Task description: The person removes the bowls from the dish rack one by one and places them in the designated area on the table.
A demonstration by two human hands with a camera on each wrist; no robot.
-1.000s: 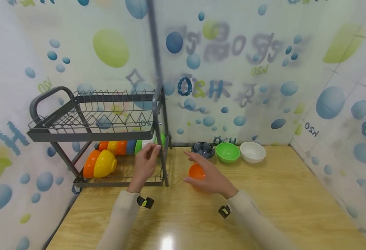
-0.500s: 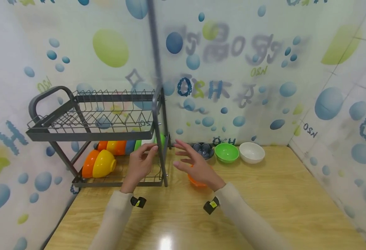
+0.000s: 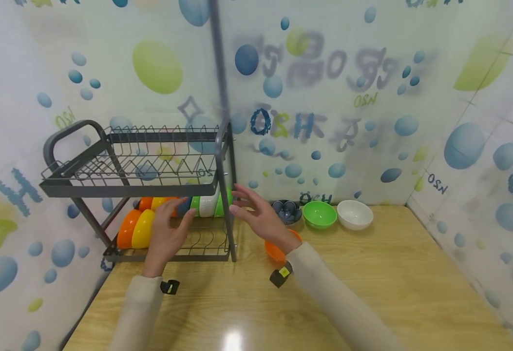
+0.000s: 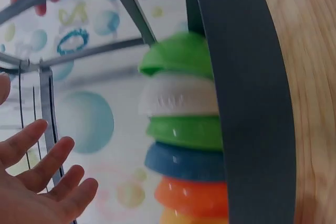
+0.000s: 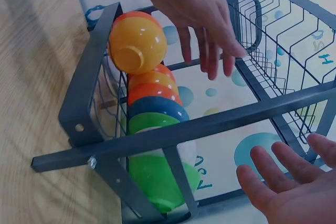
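Observation:
My left hand (image 3: pixel 168 234) hovers before the lower shelf of a dark two-tier dish rack (image 3: pixel 129 190), fingers loosely spread, beside a yellow bowl (image 3: pixel 143 230) that leans against an orange bowl (image 3: pixel 127 229). Nothing is in its grasp. My right hand (image 3: pixel 262 219) is by the rack's right post with relaxed fingers and holds nothing. In the left wrist view, a row of bowls stands on edge behind the rack's bar: a green bowl (image 4: pixel 178 56), a white bowl (image 4: pixel 178 95), a blue bowl (image 4: pixel 184 162) and an orange one (image 4: pixel 193 196).
Beneath my right forearm, an orange bowl (image 3: pixel 275 251) sits on the wooden table (image 3: pixel 370 292). Along the back wall stand a dark flower-shaped bowl (image 3: pixel 287 212), a green bowl (image 3: pixel 320 214) and a white bowl (image 3: pixel 355 214). The rack's upper wire tier (image 3: pixel 146 165) overhangs the lower shelf.
My left hand has moved left from the rack's right end towards the yellow bowl, and its fingers have spread. My right hand has moved left from the orange bowl to the rack's post.

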